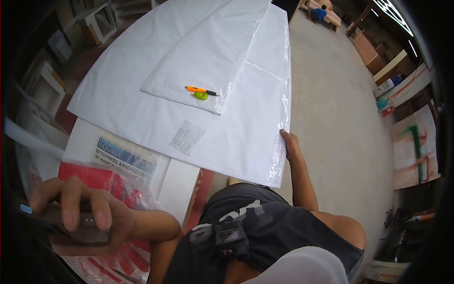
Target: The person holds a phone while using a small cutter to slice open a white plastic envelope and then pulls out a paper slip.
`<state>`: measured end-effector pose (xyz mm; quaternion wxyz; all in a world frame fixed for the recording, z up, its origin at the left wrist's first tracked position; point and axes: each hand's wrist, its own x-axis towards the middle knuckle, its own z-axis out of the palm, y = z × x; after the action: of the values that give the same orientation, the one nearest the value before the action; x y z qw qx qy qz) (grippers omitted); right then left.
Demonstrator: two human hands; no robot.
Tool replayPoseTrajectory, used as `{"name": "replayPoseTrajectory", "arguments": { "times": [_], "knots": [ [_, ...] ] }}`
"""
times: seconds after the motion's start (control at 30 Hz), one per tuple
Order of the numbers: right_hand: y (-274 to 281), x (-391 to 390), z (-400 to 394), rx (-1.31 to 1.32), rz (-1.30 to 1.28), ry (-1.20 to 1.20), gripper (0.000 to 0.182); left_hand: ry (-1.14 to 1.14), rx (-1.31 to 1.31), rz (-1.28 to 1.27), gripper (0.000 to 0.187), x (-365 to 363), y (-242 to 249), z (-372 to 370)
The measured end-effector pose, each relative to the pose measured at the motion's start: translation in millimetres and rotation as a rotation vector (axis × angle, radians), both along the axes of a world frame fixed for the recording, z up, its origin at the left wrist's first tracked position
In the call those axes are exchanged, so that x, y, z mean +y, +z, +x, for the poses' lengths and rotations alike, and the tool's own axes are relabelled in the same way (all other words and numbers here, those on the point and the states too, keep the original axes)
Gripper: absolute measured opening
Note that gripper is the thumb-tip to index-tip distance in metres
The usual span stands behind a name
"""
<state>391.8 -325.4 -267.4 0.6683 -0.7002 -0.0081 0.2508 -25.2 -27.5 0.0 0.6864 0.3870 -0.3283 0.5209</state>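
My left hand (pixel 80 208) is wrapped round a dark handheld device (pixel 61 220) close to the camera at the lower left. On the right, my right hand (pixel 290 141) holds the edge of a large white sheet (pixel 123 90) in clear plastic, its fingers at the shiny border. A smaller white wrapped piece (pixel 198 52) lies on that sheet. On it rest an orange and black pen (pixel 201 90) and a green oval item (pixel 200 96). A handwritten paper slip (pixel 187 137) lies nearer to me.
A newspaper (pixel 125 158) and red plastic-wrapped material (pixel 90 175) are beside the sheet on the left. A person in blue (pixel 318 13) is far off at the top. Boards (pixel 369 52) and a paint-marked panel (pixel 415 149) stand on the right.
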Motion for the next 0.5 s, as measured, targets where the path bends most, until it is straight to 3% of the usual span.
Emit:
{"name": "replayPoseTrajectory", "arguments": {
  "times": [0.1,0.17,0.3,0.4,0.47,0.5],
  "knots": [
    [25.1,10.6,-9.1,-0.049,-0.028,-0.070,0.050,-0.013,0.016,0.013,0.065,0.1,1.2,1.4],
    [31.1,10.2,-9.3,-0.079,-0.058,-0.094,0.050,0.087,0.052,-0.031,0.048,-4.6,2.7,2.2],
    [37.6,11.1,-7.2,-0.126,-0.142,-0.095,0.048,0.073,0.052,-0.045,0.047,-4.3,1.6,2.0],
    [49.9,14.5,-10.5,-0.159,-0.181,-0.103,0.046,0.063,0.054,-0.047,0.048,-1.6,0.4,0.5],
    [57.4,14.9,-12.2,-0.169,-0.194,-0.109,0.045,-0.009,0.032,0.032,0.067,3.4,-1.8,-1.3],
    [59.6,14.5,-11.9,-0.174,-0.201,-0.109,0.044,-0.011,0.031,0.033,0.067,3.9,-1.7,-1.6]
  ]
}}
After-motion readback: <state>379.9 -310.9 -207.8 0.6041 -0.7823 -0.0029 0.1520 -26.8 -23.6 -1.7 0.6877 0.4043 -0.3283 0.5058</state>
